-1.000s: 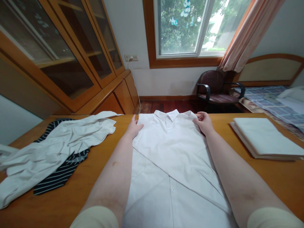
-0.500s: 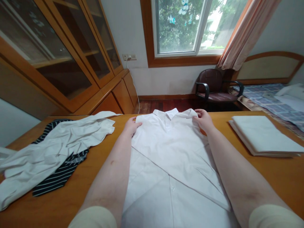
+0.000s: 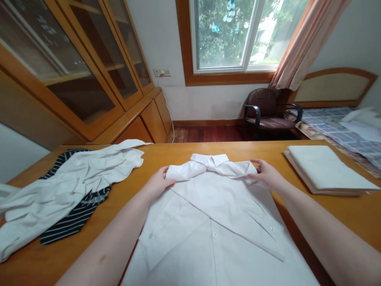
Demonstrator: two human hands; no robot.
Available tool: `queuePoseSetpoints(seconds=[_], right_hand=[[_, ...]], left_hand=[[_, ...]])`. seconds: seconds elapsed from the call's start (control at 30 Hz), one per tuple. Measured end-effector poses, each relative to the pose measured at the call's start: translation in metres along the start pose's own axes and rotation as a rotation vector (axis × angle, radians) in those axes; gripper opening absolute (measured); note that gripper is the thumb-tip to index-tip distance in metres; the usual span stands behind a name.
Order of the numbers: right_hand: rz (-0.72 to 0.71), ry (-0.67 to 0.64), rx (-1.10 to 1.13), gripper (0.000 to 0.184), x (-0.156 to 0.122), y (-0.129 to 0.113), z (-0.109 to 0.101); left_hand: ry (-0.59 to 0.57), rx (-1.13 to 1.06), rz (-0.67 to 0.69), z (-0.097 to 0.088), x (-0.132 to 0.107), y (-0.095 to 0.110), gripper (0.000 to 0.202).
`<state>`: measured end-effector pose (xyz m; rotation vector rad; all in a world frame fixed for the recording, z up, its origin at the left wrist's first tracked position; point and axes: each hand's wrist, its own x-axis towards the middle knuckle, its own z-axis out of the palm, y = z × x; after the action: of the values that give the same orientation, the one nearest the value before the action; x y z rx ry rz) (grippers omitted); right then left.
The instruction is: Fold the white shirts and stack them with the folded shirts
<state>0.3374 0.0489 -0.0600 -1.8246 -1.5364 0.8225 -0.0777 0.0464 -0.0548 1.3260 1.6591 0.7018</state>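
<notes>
A white button-up shirt (image 3: 208, 214) lies front up on the wooden table, its collar at the far end and its sleeves laid slantwise across the front. My left hand (image 3: 159, 182) grips the shirt's left shoulder, thumb on top. On the other side, my right hand (image 3: 266, 174) pinches the right shoulder. Between the two hands the shoulder part is lifted and bunched into a crosswise fold just below the collar (image 3: 210, 159). Some of the fingers are hidden under the cloth.
On the left, a crumpled white garment (image 3: 83, 178) lies over a black striped tie (image 3: 71, 222). A folded white stack of cloth (image 3: 330, 167) sits at the right of the table (image 3: 253, 147). Beyond stand a glass-door cabinet (image 3: 119, 107), an armchair (image 3: 268, 109) and a bed (image 3: 351, 123).
Both hands have drawn the shirt's shoulders toward me and spread slightly apart. The shoulder cloth now bunches up, and the collar sits nearer, away from the table's far edge.
</notes>
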Motion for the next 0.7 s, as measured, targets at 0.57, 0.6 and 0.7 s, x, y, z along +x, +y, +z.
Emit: queuePoseSetpoints(seconds=[0.57, 0.6, 0.7], right_hand=[[-0.069, -0.029, -0.323, 0.03, 0.049, -0.001, 0.017], [-0.072, -0.019, -0.32, 0.03, 0.05, 0.0, 0.018], [-0.104, 0.054, -0.303, 0.03, 0.049, 0.006, 0.022]], left_hand=[[0.091, 0.337, 0.331, 0.012, 0.056, 0.004, 0.028], [0.094, 0.332, 0.339, 0.012, 0.057, 0.003, 0.028], [0.104, 0.326, 0.347, 0.011, 0.058, 0.001, 0.029]])
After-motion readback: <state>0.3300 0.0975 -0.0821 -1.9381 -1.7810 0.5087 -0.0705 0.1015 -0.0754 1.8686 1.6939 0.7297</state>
